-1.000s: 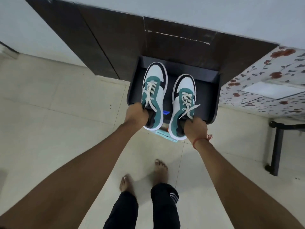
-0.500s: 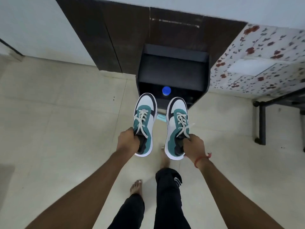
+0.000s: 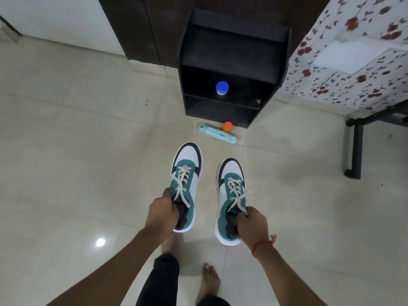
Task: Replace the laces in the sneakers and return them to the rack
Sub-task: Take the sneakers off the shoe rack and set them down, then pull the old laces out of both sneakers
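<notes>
Teal-and-white sneakers hang above the tiled floor (image 3: 66, 140), toes pointing toward the black rack (image 3: 231, 51), well apart from it. Left hand (image 3: 160, 214) grips the left sneaker (image 3: 187, 173) at its collar; right hand (image 3: 252, 225) grips the right sneaker (image 3: 230, 195) likewise, both grips curled tight around the heel openings.

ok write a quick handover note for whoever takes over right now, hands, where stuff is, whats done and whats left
Left hand grips the heel opening of the left teal-and-white sneaker.
Right hand grips the right teal-and-white sneaker the same way.
Both sneakers are held over the tiled floor, short of the black shoe rack, and still carry white laces.
Done: sneakers are off the rack.
Left: swap the laces, put both sneakers on the rack.
</notes>
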